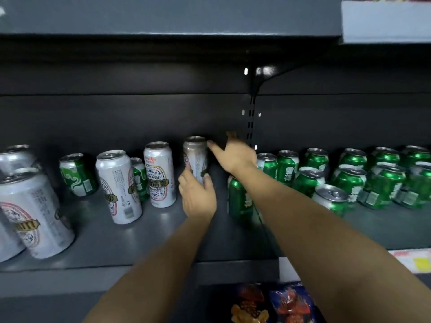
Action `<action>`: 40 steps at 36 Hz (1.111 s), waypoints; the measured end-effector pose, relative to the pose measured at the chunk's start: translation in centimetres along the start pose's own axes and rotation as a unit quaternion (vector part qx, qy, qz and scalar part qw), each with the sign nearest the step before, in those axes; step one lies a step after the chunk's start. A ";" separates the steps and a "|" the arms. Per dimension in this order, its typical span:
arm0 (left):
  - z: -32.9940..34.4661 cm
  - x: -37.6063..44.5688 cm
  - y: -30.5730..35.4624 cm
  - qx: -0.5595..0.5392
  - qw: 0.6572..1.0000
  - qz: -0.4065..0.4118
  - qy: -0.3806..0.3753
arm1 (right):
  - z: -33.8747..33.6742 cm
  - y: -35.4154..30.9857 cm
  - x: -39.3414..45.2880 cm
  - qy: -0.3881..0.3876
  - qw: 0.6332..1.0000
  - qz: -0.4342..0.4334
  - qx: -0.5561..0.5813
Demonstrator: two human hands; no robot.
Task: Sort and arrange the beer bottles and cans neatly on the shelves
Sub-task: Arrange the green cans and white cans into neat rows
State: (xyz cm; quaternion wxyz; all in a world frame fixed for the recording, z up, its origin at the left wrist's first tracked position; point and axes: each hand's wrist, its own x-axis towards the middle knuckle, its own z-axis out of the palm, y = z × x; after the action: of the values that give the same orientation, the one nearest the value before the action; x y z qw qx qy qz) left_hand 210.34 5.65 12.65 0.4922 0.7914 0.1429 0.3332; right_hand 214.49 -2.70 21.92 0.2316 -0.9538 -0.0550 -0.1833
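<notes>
A tall silver beer can (195, 155) stands upright near the middle of the dark shelf (116, 241). My left hand (198, 197) grips its lower part from the front. My right hand (235, 155) hovers just right of the can's top with fingers spread, one fingertip close to the rim. A green can (239, 199) stands right below my right wrist. Two more tall silver cans (159, 173) (117, 185) stand to the left, with small green cans (78, 173) (140, 178) among them.
Several green cans (349, 178) crowd the shelf's right part. Big silver cans (35, 213) stand at the left edge. A slotted upright (250, 117) and bracket divide the back wall. Snack bags (270, 301) lie on the shelf below, and another shelf (163, 19) hangs overhead.
</notes>
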 end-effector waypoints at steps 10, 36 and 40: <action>1.6 -5.9 3.6 -0.028 0.995 0.040 -0.091 | -7.5 10.3 -2.9 0.030 0.994 0.064 -0.078; 5.9 3.8 9.4 0.172 0.927 0.015 -0.334 | -6.8 11.7 1.0 -0.157 0.976 0.005 -0.149; 6.3 5.0 9.6 0.274 0.899 0.041 -0.338 | -6.0 12.2 2.0 -0.192 0.964 -0.010 -0.184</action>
State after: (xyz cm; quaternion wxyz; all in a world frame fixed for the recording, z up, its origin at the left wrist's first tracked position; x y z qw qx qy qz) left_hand 217.23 -0.42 21.11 0.2604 0.9652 0.0208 0.0128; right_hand 216.70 -16.25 22.47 0.0355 -0.9967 -0.0730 -0.0055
